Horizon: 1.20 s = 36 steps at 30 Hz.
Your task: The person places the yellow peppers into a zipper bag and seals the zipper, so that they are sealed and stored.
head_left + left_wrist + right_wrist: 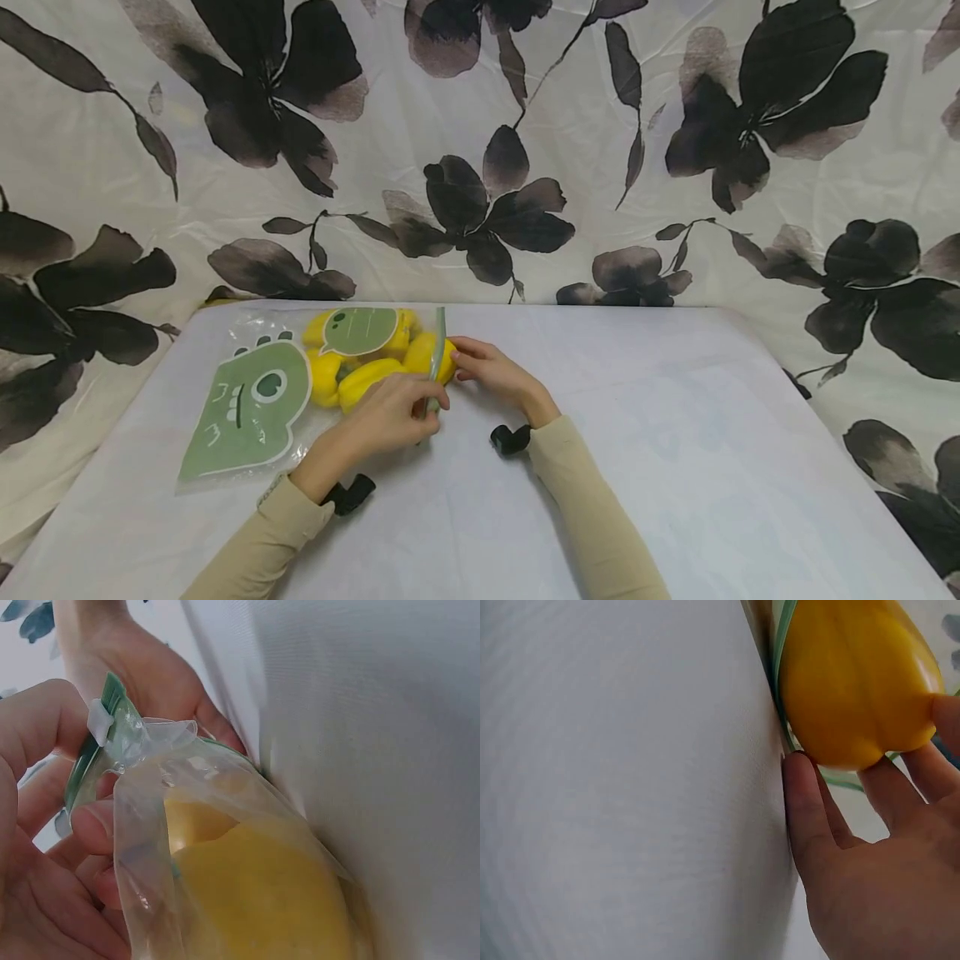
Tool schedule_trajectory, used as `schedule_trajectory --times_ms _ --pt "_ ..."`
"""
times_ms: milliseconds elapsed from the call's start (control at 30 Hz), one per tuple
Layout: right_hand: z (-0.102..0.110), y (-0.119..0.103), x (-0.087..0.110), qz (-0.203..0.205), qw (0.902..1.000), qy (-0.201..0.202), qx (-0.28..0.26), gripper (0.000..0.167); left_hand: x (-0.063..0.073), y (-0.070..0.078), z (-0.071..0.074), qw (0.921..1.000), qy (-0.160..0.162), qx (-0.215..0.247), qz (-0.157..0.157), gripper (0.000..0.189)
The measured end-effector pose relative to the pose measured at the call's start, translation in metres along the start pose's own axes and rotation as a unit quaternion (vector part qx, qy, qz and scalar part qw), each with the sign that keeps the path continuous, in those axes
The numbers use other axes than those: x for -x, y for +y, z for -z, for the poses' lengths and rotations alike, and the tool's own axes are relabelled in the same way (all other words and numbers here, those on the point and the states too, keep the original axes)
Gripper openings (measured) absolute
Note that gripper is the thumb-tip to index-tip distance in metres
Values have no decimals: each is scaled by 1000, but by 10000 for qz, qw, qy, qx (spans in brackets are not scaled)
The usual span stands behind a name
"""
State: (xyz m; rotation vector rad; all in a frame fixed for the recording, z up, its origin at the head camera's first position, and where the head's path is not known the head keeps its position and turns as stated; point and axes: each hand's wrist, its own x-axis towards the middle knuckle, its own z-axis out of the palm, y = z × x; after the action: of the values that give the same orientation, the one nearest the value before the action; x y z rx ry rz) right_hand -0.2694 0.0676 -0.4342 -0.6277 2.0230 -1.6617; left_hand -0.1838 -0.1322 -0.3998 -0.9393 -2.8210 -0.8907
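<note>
A clear zip bag with a green cartoon creature print lies on its side, its mouth to the right. Several yellow bell peppers fill its upper part. My left hand pinches the near end of the green zip strip, beside a small white slider in the left wrist view. At the mouth, my right hand holds the rounded end of one yellow bell pepper, thumb and fingers spread around it. The green strip runs along that pepper, which sits partly in the opening.
The bag rests on a table with a white cover. Behind the table's far edge hangs a cloth with dark flowers. A small black camera is worn at each wrist.
</note>
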Motion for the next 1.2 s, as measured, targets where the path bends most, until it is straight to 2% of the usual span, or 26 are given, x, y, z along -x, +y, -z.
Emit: schedule_trajectory --times_ms 100,167,300,400,500,633,767,933,1200 --pt "-2 0 0 -32 9996 287 -66 41 0 1 1 10000 -22 28 27 16" --pt "-3 0 0 -94 9974 677 -225 37 1 1 1 10000 -10 23 35 16" --pt "-7 -1 0 -165 9871 1499 -531 29 1 1 2 10000 34 -14 -1 16" --pt "-9 -2 0 -42 9814 1792 -693 24 0 0 1 10000 26 -17 -44 16" --pt "-10 -3 1 186 9792 1884 -735 22 0 -1 0 10000 16 14 -66 16" --pt "-8 -4 3 317 9798 1895 -557 22 0 -3 0 10000 -9 61 -70 17" --pt "-7 -3 3 300 9832 1743 -444 24 0 -5 -1 9998 -30 129 -120 17" --pt "-6 0 2 138 9904 1325 -370 35 1 -5 0 9996 -48 196 -202 17" --pt "-2 5 0 -36 9983 539 -211 49 1 -4 1 9996 -91 222 -125 16"
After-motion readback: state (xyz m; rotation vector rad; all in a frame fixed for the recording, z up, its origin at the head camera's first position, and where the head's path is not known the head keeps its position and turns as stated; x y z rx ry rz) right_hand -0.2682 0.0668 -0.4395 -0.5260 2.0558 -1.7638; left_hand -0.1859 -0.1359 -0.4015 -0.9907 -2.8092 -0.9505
